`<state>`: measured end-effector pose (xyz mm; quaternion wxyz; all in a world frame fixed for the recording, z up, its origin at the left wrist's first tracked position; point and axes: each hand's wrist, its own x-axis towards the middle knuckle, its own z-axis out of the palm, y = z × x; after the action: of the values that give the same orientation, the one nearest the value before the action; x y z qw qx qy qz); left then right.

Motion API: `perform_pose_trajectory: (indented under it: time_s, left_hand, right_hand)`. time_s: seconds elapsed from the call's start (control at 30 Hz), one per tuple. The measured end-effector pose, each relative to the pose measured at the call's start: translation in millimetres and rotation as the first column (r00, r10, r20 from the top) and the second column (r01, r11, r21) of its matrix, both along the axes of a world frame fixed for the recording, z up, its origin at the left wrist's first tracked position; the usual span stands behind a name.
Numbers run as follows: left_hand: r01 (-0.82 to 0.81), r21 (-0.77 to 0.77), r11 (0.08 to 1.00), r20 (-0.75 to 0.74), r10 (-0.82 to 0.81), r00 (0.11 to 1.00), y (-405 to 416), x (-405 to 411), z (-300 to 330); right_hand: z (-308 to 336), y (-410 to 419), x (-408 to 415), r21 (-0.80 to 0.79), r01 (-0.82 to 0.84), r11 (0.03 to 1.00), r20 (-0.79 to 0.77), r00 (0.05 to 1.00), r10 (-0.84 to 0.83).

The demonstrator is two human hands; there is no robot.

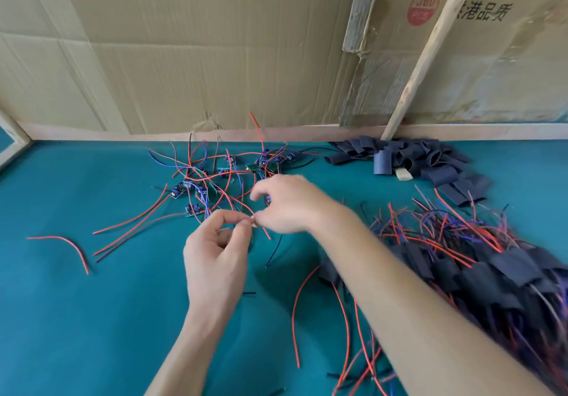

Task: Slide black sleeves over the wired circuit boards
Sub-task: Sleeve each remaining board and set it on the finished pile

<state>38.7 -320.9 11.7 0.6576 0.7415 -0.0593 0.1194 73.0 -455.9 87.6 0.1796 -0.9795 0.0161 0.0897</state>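
Teal worktop (92,318) below, brown cardboard wall (184,57) behind, one slanted wooden stick (430,54) leaning on it.

Landmark: tangle of bare wired circuit boards (215,180) in the middle, far side of the worktop, with red, blue and black wires sticking out.

Right of the tangle, by the wall: heap of loose black sleeves (408,162), with a small pale block (403,174) tucked in.
Right of the tangle and nearer: big pile of sleeved boards (476,269), wires poking out.
Left of the tangle and nearer: lone red wire (66,246), lying apart.

Just in front of the tangle: left hand (215,257), fingers curled, thumb and finger pinching a thin red wire (242,208).
Touching its fingertips: right hand (289,205), fingers curled, pinching the same spot; something small and blue peeking out under it, too hidden to tell.
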Motion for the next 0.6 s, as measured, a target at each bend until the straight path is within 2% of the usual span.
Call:
perform_pose_trajectory:
  time_s: [0.03, 0.1, 0.2, 0.37, 0.5, 0.6]
  left_hand:
    - [0.002, -0.009, 1.000, -0.005, -0.002, 1.000, 0, 0, 0]
    - [-0.006, -0.004, 1.000, -0.011, 0.006, 1.000, -1, 0, 2]
    - [0.007, -0.004, 1.000, -0.021, -0.007, 1.000, -1, 2, 3]
    - [0.134, -0.094, 0.987, -0.124, -0.145, 0.982, -1, 6, 2]
    - [0.323, -0.152, 0.934, -0.215, -0.350, 0.912, -3, 4, -1]
    - [0.452, -0.257, 0.854, -0.301, -0.515, 0.802, -10, -1, -4]
  right_hand:
    - [-13, 5, 10, -0.046, 0.007, 0.999, -0.025, 1.000, -0.008]
    - [-31, 9, 19, -0.089, 0.073, 0.993, 0.024, 0.997, -0.071]
    - [-36, 4, 19, 0.033, 0.197, 0.980, 0.115, 0.973, -0.199]
    - [-14, -26, -8, 0.272, 0.316, 0.909, 0.208, 0.903, -0.376]
    - [-3, -32, -45, 0.584, 0.233, 0.777, 0.235, 0.868, -0.437]
    - [-12, -17, -71, 0.628, 0.144, 0.765, 0.243, 0.898, -0.368]
